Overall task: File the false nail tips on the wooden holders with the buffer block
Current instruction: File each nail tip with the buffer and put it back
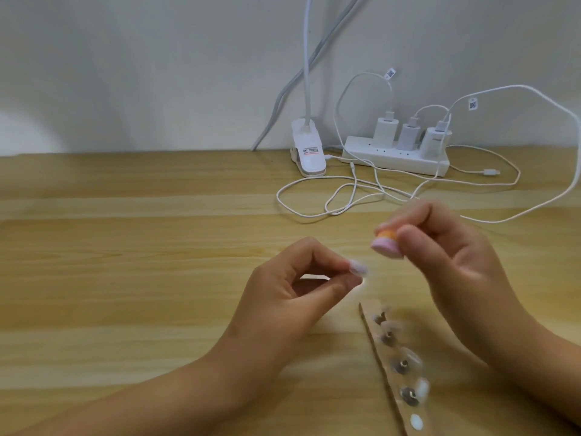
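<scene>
Pink buffer block point(386, 244), nail tip point(358, 267), wooden holder point(384, 357)

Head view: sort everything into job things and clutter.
Job: buffer block in right hand; nail tip pinched by left hand; wooden strip carrying more tips.
Clutter: power strip, chargers, cables, clip lamp.

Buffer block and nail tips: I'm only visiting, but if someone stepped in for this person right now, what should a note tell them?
Left hand: pinches one nail tip above the table.
Right hand: grips the buffer block, close beside that tip, not touching.
Wooden strip lies on the table by the right wrist, with more tips on it.
Done: cannot tell which tips are filed.
Left: file the held tip, then the rest.
</scene>
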`<state>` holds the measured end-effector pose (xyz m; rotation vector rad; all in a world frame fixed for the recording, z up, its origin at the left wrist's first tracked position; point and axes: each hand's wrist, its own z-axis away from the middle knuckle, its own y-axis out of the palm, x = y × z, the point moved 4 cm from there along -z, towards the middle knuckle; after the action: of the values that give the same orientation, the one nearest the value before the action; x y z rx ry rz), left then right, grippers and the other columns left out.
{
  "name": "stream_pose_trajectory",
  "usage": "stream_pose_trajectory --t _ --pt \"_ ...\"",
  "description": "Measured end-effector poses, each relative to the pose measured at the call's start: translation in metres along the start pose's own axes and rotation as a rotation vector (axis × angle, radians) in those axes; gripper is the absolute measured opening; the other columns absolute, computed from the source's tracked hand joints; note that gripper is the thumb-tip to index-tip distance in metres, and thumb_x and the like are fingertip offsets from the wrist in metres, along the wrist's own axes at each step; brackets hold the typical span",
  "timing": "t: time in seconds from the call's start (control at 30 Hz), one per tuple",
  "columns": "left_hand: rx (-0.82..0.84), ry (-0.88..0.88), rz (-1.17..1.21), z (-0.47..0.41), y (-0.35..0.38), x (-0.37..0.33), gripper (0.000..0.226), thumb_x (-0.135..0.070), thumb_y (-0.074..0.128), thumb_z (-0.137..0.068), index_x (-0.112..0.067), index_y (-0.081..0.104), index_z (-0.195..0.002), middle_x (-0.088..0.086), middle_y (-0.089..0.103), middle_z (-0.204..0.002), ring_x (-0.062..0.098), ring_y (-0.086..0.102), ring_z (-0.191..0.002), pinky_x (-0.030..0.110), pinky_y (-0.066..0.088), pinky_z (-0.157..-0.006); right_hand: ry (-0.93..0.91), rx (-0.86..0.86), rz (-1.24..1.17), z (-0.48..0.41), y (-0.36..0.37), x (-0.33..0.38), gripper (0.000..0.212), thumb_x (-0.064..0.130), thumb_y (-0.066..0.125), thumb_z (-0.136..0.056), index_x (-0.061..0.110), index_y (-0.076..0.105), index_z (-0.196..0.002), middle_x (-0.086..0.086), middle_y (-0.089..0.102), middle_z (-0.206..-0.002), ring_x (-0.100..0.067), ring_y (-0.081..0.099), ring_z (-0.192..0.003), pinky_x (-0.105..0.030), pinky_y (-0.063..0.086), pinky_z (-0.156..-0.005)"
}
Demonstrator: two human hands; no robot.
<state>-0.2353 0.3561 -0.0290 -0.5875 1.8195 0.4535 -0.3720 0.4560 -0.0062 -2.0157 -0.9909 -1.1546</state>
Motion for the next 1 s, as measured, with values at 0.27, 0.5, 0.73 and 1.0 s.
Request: stream_pose_trajectory --t 0.27,0.5,0.73,1.0 --pt "-0.013 0.002 -0.016 -0.0016 -0.0014 0.0019 0.013 -0.023 0.079 -0.075 -0.027 0.067 -0.075 -0.004 0.074 -0.085 0.006 0.069 -0.083 0.018 0.053 -0.075 0.043 0.072 0.030 -0.0020 0.0040 -0.0021 0.042 0.068 0.074 -0.068 0.028 0.069 -0.082 0.005 0.067 -0.079 -0.011 0.060 -0.077 -0.021 0.048 -0.075" --pt "-0.024 -0.011 -0.010 -0.0013 -0.0023 0.0034 0.011 -0.029 0.077 -0.073 -0.026 0.067 -0.077 -0.003 0.074 -0.087 0.008 0.071 -0.085 0.022 0.056 -0.077 0.075 0.080 0.018 -0.0012 0.0022 -0.0053 0.038 0.063 0.075 -0.068 0.027 0.069 -0.081 0.004 0.068 -0.079 -0.011 0.061 -0.078 -0.017 0.048 -0.075" --pt "-0.012 -0.023 -0.047 -0.0008 -0.0034 0.0060 0.013 -0.034 0.078 -0.074 -0.028 0.069 -0.081 -0.005 0.074 -0.089 0.006 0.071 -0.082 0.018 0.055 -0.076 0.050 0.025 0.015 -0.0001 0.0006 -0.0023 0.029 0.056 0.075 -0.070 0.029 0.070 -0.081 0.002 0.068 -0.080 -0.013 0.062 -0.079 -0.025 0.049 -0.078" --pt "-0.005 -0.010 -0.079 -0.0006 -0.0009 0.0060 0.011 -0.038 0.076 -0.070 -0.032 0.069 -0.077 -0.008 0.075 -0.086 0.009 0.071 -0.082 0.025 0.056 -0.078 0.081 0.020 0.021 0.0004 0.0011 -0.0028 0.034 0.058 0.074 -0.068 0.028 0.069 -0.083 0.004 0.071 -0.083 -0.022 0.063 -0.081 -0.028 0.050 -0.080"
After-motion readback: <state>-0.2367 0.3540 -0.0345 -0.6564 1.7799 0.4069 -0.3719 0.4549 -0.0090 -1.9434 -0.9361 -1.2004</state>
